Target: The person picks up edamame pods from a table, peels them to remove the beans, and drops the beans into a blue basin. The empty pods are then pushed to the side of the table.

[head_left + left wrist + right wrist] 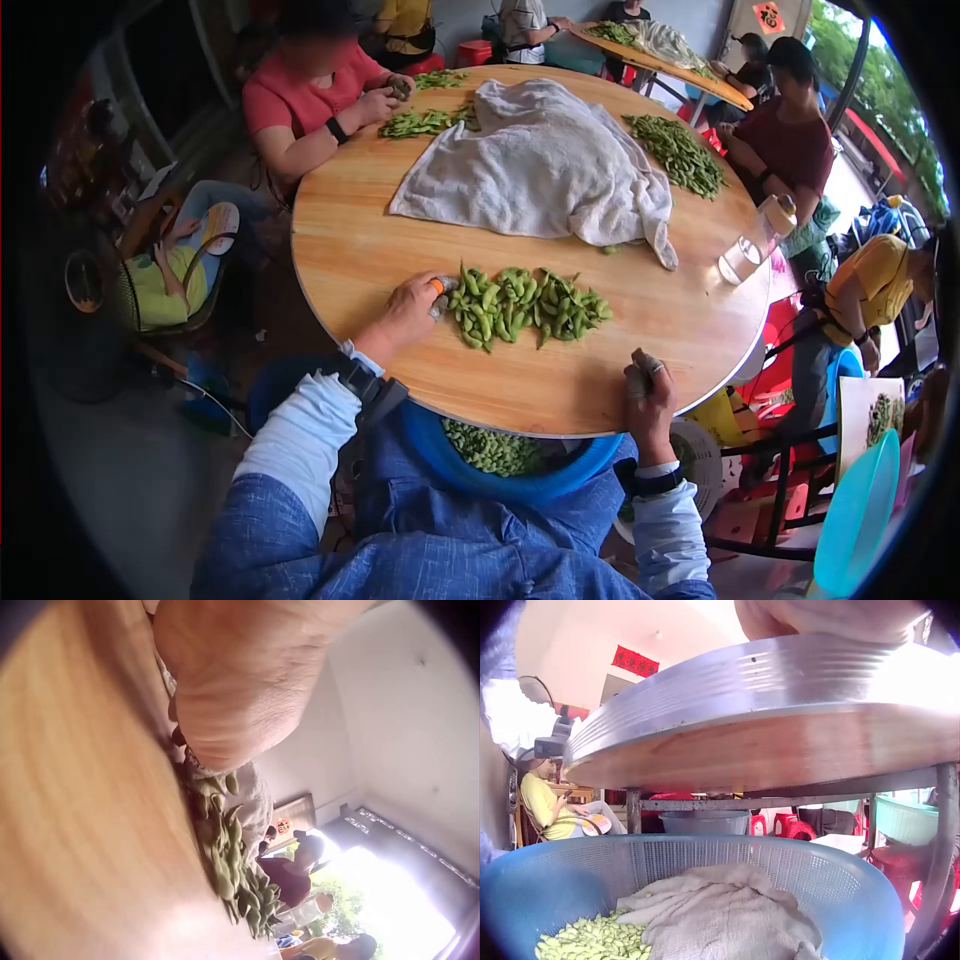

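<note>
Green bean pods [520, 306] lie in a loose pile on the round wooden table [400, 375]. My left hand [408, 312] rests at the pile's left end, with grey coverings on the fingertips and an orange band on one finger. In the left wrist view its palm side [240, 682] hides the fingertips, beside the pods [229, 859]. At the table's near right edge is my right hand [652, 395], its grey-covered fingers loosely bent and no pod visible in them. Only the base of this hand [825, 616] shows above the rim in the right wrist view.
A white cloth [540, 160] covers a mound mid-table, with a clear bottle [745, 258] to its right. More pods [678, 155] lie near seated people. Below the table edge, a blue basket [855, 900] holds shelled beans [592, 941] and a grey cloth [727, 915].
</note>
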The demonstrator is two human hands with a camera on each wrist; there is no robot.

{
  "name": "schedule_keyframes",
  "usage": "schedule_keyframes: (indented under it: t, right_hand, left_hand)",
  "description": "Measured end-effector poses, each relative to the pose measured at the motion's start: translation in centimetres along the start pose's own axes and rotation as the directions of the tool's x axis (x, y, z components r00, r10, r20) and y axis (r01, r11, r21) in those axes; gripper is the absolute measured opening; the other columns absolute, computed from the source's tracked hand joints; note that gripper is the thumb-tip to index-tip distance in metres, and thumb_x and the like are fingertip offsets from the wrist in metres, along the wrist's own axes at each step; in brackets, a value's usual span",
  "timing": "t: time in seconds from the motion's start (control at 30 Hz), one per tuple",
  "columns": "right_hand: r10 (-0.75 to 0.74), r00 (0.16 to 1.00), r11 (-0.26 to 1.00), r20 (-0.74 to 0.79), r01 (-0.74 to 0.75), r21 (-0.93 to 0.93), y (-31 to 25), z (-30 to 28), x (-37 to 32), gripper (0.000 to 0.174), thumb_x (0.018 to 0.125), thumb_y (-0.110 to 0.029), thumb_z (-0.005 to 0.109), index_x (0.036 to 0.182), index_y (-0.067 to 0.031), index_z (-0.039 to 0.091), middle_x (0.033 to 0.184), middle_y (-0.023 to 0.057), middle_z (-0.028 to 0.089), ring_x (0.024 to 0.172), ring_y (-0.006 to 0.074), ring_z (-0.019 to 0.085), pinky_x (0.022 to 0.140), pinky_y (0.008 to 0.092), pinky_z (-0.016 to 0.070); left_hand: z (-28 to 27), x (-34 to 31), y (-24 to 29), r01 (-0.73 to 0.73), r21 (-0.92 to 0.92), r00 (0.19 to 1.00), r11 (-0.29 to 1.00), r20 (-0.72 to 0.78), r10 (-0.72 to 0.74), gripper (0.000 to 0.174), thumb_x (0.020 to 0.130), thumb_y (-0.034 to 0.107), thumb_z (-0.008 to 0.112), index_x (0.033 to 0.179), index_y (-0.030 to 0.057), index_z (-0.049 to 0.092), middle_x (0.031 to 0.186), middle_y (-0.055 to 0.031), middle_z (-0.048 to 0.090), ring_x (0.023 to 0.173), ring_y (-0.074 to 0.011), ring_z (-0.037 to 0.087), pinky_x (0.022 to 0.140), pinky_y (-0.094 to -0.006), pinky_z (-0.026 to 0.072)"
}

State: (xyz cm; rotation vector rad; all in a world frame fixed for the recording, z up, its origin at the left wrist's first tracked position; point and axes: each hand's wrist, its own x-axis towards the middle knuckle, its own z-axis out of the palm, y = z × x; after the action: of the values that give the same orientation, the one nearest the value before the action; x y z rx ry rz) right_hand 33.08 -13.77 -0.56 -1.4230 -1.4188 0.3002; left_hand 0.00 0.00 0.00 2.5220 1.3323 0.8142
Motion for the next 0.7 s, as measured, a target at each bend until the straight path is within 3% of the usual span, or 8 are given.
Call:
schedule_keyframes:
  t: [0.1,0.23,0.4,0.5,0.53,0.57,0.6,0.7]
  right_hand:
    - [0.015,1.0,1.0,0.018,-0.014,-0.024,-0.3,-1.2,-0.9,0.019,0.077,0.001,0.05,0.095,0.0018,0.055,0.082,0.0093,0.056,0.074,0.0174,0.055,0.067,0.0261,0.0439]
    - [0.001,1.0,1.0,-0.029,0.0,0.02,-0.1,-0.6,-0.2,0.017,0.073,0.001,0.056,0.09,0.0016,0.056,0.078,0.0122,0.054,0.069,0.0218,0.055,0.062,0.0276,0.0433]
    - [0.001,0.998,0.997,-0.06,0.004,0.077,0.0,-0.5,-0.5,0.019,0.074,0.003,0.054,0.093,0.002,0.056,0.079,0.0113,0.055,0.069,0.0191,0.055,0.063,0.026,0.0437]
    - [0.032,0.999,0.977,-0.029,-0.025,0.211,-3.2,-1.1,-2.4,0.021,0.075,0.004,0.054,0.096,0.0029,0.056,0.077,0.0093,0.054,0.068,0.0151,0.055,0.062,0.024,0.0443]
    - [0.054,0.997,0.965,0.048,-0.064,0.253,-4.0,-1.2,-3.4,0.02,0.078,0.002,0.053,0.098,0.0043,0.055,0.078,0.0066,0.055,0.069,0.0118,0.054,0.061,0.0229,0.0448]
    - [0.198,0.972,0.86,0.128,-0.235,0.453,-5.2,-0.9,-4.7,0.023,0.08,0.0,0.053,0.102,0.0049,0.053,0.081,0.005,0.056,0.072,0.0114,0.054,0.062,0.0226,0.0451]
    - [0.301,0.9,0.707,0.316,-0.433,0.559,-7.2,-1.2,-5.4,0.026,0.081,-0.003,0.052,0.106,0.0042,0.05,0.084,0.0046,0.056,0.074,0.011,0.054,0.066,0.0229,0.0446]
    - [0.307,0.79,0.521,0.531,-0.606,0.6,-8.6,0.8,-7.3,0.031,0.082,-0.007,0.053,0.111,0.0025,0.047,0.087,0.0026,0.055,0.079,0.0106,0.052,0.075,0.024,0.042]
  left_hand:
    - [-0.4,0.5,1.3,-0.018,-0.077,0.991,0.997,0.133,0.028,0.025,0.066,0.003,0.055,0.091,0.0058,0.057,0.098,-0.0142,0.053,0.089,-0.0318,0.052,0.076,-0.0356,0.0422]
    - [-1.2,2.6,0.2,-0.037,-0.054,0.968,0.998,0.247,0.05,0.021,0.066,0.003,0.055,0.087,0.0051,0.057,0.092,-0.0141,0.053,0.086,-0.0328,0.051,0.073,-0.0365,0.0421]
    - [-0.9,2.4,-0.1,-0.164,0.047,0.979,0.985,0.129,0.156,0.014,0.068,0.005,0.056,0.082,0.0024,0.054,0.088,-0.015,0.053,0.083,-0.0343,0.051,0.071,-0.0359,0.0418]
    - [-1.8,1.5,0.8,0.237,-0.11,0.971,0.965,0.044,-0.234,0.012,0.074,0.003,0.052,0.085,0.0031,0.053,0.085,-0.0113,0.055,0.079,-0.0265,0.055,0.067,-0.0311,0.0432]
    - [-2.3,0.6,1.8,0.279,-0.366,0.96,0.888,0.084,-0.267,0.012,0.076,0.002,0.05,0.087,0.0031,0.052,0.084,-0.0096,0.055,0.077,-0.0227,0.055,0.066,-0.029,0.0434]
    - [-2.7,-0.3,3.6,0.304,-0.595,0.95,0.744,0.127,-0.287,0.012,0.077,0.001,0.048,0.089,0.0031,0.052,0.083,-0.0079,0.056,0.075,-0.0189,0.055,0.065,-0.0269,0.0437]
    - [-2.8,-1.4,5.6,0.31,-0.78,0.941,0.543,0.17,-0.293,0.013,0.079,0.0,0.047,0.09,0.0031,0.052,0.082,-0.0062,0.056,0.074,-0.0151,0.056,0.063,-0.0248,0.0439]
    - [-1.3,-5.7,12.0,0.384,-0.9,0.92,0.204,0.356,-0.162,0.019,0.081,-0.004,0.044,0.098,0.0026,0.05,0.085,-0.0042,0.055,0.073,-0.0132,0.056,0.071,-0.0235,0.0467]
